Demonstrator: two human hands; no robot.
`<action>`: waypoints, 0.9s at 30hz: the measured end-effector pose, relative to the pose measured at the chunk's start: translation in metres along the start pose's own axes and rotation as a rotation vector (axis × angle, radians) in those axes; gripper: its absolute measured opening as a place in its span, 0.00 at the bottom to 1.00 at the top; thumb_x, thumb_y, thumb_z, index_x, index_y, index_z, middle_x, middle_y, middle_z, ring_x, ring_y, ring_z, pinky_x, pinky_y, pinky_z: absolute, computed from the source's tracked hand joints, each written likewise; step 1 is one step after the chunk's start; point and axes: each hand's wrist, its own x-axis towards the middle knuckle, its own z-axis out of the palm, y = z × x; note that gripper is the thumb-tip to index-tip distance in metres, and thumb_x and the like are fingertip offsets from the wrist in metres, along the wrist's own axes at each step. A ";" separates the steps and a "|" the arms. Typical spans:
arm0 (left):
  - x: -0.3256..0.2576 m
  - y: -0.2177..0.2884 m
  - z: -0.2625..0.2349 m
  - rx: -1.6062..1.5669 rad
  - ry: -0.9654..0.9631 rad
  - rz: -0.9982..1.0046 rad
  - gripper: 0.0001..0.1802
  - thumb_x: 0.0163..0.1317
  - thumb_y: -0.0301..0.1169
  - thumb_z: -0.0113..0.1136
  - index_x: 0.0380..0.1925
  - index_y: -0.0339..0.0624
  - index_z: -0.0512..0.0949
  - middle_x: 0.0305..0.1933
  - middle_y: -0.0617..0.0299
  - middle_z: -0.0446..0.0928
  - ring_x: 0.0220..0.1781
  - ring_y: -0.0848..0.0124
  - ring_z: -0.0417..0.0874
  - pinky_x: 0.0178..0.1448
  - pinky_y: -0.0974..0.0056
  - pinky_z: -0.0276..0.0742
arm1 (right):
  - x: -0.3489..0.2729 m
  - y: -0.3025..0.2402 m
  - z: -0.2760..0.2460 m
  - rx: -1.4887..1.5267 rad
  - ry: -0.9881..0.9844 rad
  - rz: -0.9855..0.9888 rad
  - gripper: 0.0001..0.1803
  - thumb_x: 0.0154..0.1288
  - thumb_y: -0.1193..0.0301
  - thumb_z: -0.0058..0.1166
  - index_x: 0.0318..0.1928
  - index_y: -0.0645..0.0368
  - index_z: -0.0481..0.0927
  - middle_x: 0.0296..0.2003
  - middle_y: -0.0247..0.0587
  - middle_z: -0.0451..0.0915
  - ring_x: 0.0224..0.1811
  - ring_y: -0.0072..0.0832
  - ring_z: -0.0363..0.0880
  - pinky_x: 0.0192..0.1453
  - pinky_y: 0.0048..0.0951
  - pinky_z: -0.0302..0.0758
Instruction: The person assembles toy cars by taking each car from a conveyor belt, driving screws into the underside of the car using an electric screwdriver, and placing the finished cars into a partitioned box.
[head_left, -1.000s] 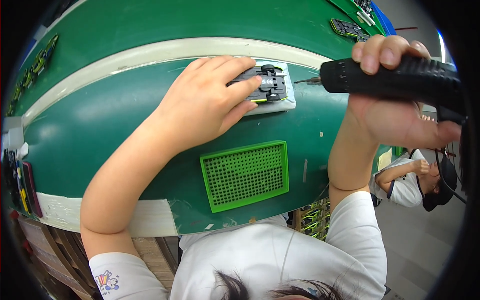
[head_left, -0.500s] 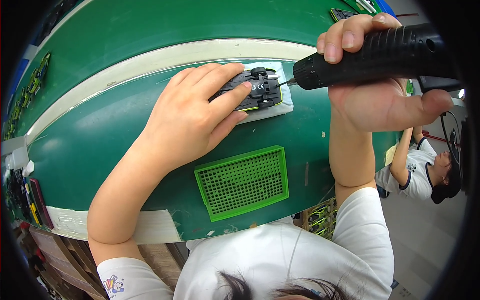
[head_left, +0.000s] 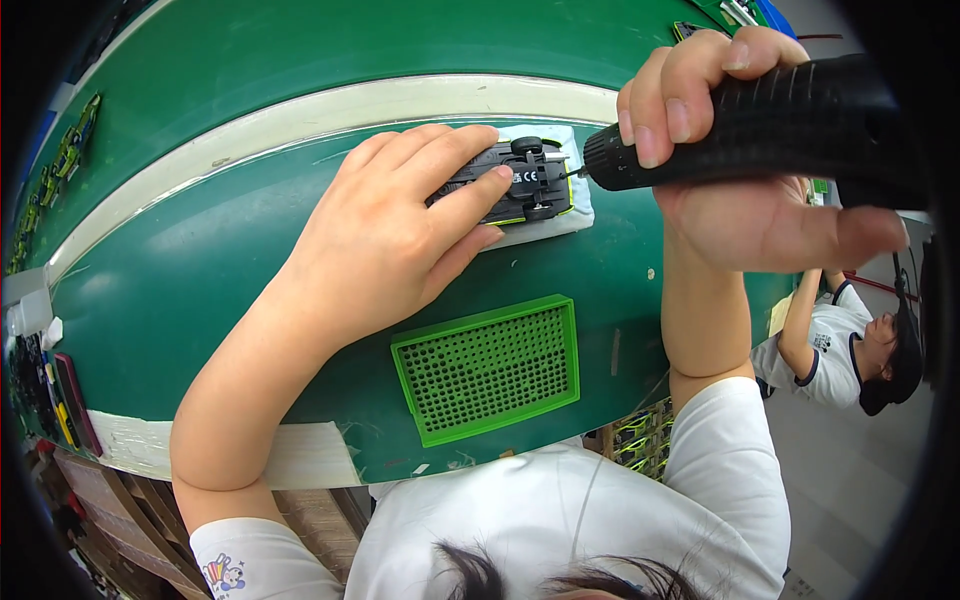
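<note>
A toy car lies upside down, its black underside and wheels facing up, on a pale block-shaped pad. My left hand presses over the car's left part, fingers wrapped across it and hiding that end. My right hand is closed round a black electric screwdriver held above the table's right side. Its thin bit points left, and the tip is at the car's right end. Whether a screw sits at the tip is too small to tell.
Nearer me on the green table lies a bright green perforated tray. Pens and a dark red case sit at the left edge. More car parts line the far left. A co-worker is at the right.
The screwdriver's body has dropped slightly in view, with its bit still by the car's right end. My left hand keeps its hold, and the car appears shifted slightly right.
</note>
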 end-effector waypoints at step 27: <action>-0.007 -0.012 0.015 0.064 0.064 0.020 0.18 0.61 0.34 0.66 0.50 0.44 0.81 0.59 0.55 0.77 0.60 0.53 0.77 0.63 0.53 0.72 | -0.019 0.027 -0.026 0.010 0.157 -0.100 0.59 0.47 0.14 0.32 0.47 0.61 0.79 0.30 0.44 0.77 0.29 0.34 0.75 0.35 0.36 0.71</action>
